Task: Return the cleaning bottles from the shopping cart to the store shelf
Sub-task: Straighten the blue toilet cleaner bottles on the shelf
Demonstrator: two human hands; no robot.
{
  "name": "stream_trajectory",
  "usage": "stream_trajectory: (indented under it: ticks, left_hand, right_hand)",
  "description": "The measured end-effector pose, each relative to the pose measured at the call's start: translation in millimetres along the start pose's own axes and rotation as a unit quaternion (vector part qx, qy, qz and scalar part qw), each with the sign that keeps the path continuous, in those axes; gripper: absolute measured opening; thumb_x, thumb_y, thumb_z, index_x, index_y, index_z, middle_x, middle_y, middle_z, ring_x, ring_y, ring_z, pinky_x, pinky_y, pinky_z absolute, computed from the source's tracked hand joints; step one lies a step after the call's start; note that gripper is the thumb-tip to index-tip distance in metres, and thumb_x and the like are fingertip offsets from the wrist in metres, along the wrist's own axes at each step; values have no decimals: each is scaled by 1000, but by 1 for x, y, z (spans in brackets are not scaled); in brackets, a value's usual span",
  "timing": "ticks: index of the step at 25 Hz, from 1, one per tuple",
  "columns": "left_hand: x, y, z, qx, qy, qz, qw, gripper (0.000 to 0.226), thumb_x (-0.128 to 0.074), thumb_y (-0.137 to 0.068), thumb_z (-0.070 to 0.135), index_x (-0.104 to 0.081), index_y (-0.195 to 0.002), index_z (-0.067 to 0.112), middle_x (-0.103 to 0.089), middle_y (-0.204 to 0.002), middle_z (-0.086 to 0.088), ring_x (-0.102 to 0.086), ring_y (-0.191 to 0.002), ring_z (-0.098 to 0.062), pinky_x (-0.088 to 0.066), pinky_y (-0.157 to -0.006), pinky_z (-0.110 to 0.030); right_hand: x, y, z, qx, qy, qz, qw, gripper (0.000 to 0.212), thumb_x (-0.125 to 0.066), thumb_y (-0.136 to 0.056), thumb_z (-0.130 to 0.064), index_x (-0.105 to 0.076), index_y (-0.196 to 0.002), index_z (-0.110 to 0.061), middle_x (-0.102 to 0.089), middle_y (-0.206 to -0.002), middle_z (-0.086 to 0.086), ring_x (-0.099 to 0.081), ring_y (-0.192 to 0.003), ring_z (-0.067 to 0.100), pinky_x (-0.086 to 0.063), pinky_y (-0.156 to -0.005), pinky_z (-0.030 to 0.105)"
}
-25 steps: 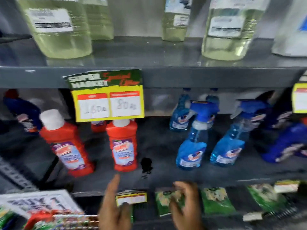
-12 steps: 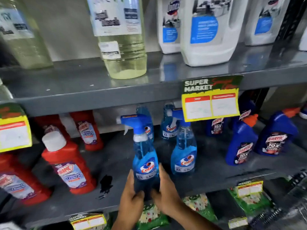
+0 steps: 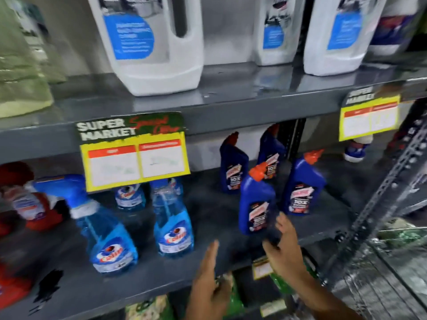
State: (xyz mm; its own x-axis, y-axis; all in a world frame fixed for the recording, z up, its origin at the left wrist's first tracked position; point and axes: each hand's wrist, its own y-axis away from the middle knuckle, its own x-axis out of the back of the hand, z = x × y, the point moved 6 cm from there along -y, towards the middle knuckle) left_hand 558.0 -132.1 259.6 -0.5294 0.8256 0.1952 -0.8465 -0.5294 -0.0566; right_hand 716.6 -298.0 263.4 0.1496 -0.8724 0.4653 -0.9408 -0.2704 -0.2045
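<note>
Both hands are up in front of the middle shelf (image 3: 143, 282), and both are open with nothing in them. The left hand (image 3: 209, 280) has its fingers straight and pointing up at the front edge of the shelf. The right hand (image 3: 285, 248) is spread wide, and its fingertips are right next to a dark blue bottle (image 3: 256, 204) with an orange cap. The picture is blurry there, so I cannot tell if the fingers touch it. This bottle stands on the shelf, leaning a little, just above and to the left of the right hand. Three more dark blue bottles (image 3: 300, 188) like it stand farther back, behind the right hand's fingers. To the left of the left hand stand light blue spray bottles (image 3: 173, 222) full of blue liquid, one close to the left hand and one (image 3: 104, 236) farther left. Far off to the left are red bottles (image 3: 30, 204). A yellow price sign (image 3: 136, 160) hangs from the shelf above, up and to the left of both hands. On that upper shelf sit big white jugs (image 3: 152, 42) with blue labels. To the right of the right hand is a grey metal post (image 3: 379, 195) with holes in it.
</note>
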Motion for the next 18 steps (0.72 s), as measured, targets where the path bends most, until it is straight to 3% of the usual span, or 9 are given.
stream_trajectory:
  ticks: [2, 5, 7, 8, 10, 12, 14, 16, 18]
  left_hand:
    - [-52, -16, 15, -12, -66, -42, 997, 88, -42, -65, 37, -11, -145, 18, -21, -151, 10, -22, -135, 5, -14, -99, 7]
    - [-77, -41, 18, 3, -67, -36, 997, 90, -42, -63, 18, -15, -149, 19, -32, -152, 2, -34, -134, -3, -25, -101, -3]
    - [-81, -47, 12, 7, -100, -43, 994, 91, -42, -62, 14, -17, -149, 24, -34, -153, 3, -36, -136, -8, -30, -112, -22]
    - [-83, -43, 14, 10, -90, -38, 995, 91, -42, -62, 13, -17, -149, 24, -32, -153, 4, -33, -139, -8, -27, -115, -26]
    - [-86, -37, 13, 9, -92, -24, 995, 89, -42, -63, 12, -19, -148, 19, -29, -152, 7, -26, -142, -8, -22, -116, -20]
    - [-83, -32, 8, 7, -108, -16, 994, 87, -43, -64, 12, -20, -148, 15, -29, -151, 7, -24, -142, -6, -18, -107, -1]
    - [-80, -32, -1, 9, -112, -11, 994, 86, -45, -64, 10, -22, -147, 13, -30, -150, 6, -26, -136, 5, -17, -97, 8]
    - [-77, -34, -2, 8, -109, -21, 994, 85, -45, -66, 8, -21, -147, 15, -30, -149, 11, -24, -128, 21, -18, -95, 9]
    - [-76, -35, 0, 3, -113, -31, 993, 84, -46, -68, 7, -20, -147, 18, -31, -146, 19, -22, -123, 31, -19, -97, 7]
  right_hand:
    - [-7, -19, -1, -26, -17, -80, 996, 86, -58, -68, -14, -24, -146, -21, -46, -143, 2, -42, -134, 21, -33, -110, 33]
    - [-10, -26, -6, -15, 9, -146, 989, 84, -56, -69, -3, -24, -145, -24, -50, -131, -7, -46, -120, 8, -37, -94, 22]
    - [-9, -19, -10, -6, -12, -126, 992, 82, -56, -72, -4, -24, -146, -18, -48, -131, -4, -45, -120, 8, -35, -93, 19]
    - [1, -19, -6, 2, -25, -57, 998, 80, -58, -71, -6, -27, -144, -12, -48, -135, 5, -46, -123, 13, -33, -97, 18]
    - [33, -26, 5, -26, -39, 137, 989, 78, -69, -68, -3, -34, -137, 3, -43, -133, 25, -42, -122, 22, -27, -99, 10]
    - [60, -44, 13, -74, -46, 227, 970, 98, -83, -62, -11, -25, -138, 8, -34, -137, 32, -32, -130, 32, -22, -109, 17]
    - [68, -69, 19, -118, -39, 216, 968, 121, -88, -56, -31, -12, -144, 3, -26, -147, 28, -25, -138, 38, -26, -115, 39]
    - [63, -84, 24, -144, -31, 171, 974, 128, -88, -51, -37, -8, -146, -6, -30, -149, 20, -33, -137, 34, -35, -111, 45]
    - [59, -86, 24, -141, -22, 147, 979, 119, -87, -48, -42, -19, -142, -15, -47, -136, 14, -51, -121, 33, -48, -98, 45]
